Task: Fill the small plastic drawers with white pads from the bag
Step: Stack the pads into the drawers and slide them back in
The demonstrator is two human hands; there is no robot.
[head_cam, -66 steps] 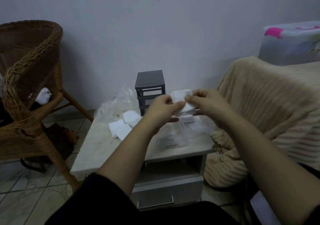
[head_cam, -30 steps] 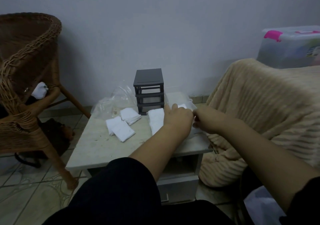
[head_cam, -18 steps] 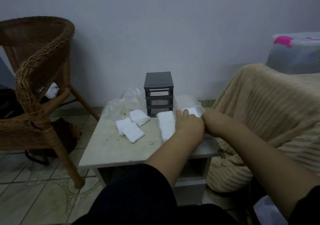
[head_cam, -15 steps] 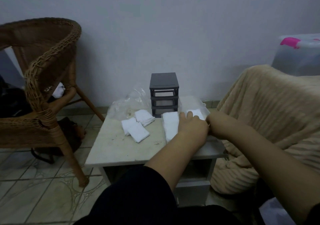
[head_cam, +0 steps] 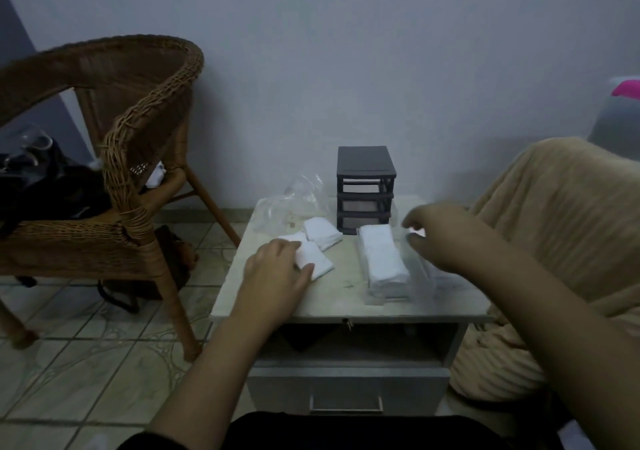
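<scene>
Here, tabletop [head_cam: 341, 293] bears white pad [head_cam: 318, 263] — wicker chair [head_cam: 149, 120] beside.

The white pads [head_cam: 322, 233] look soft, matt and fibrous. The far drawer unit [head_cam: 365, 172] is dark matt plastic; the bag [head_cam: 294, 200] left of it is clear, crinkled, glossy film. The left chair [head_cam: 138, 120] is rough woven wicker, the right blanket [head_cam: 561, 228] ribbed plush, the table top [head_cam: 339, 302] smooth, pale and stone-like.

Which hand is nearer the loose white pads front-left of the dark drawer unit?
Left. The left hand grips the nearest of the loose white pads; the right hand hovers apart, on the far right side of the pad-filled clear drawer.
</scene>
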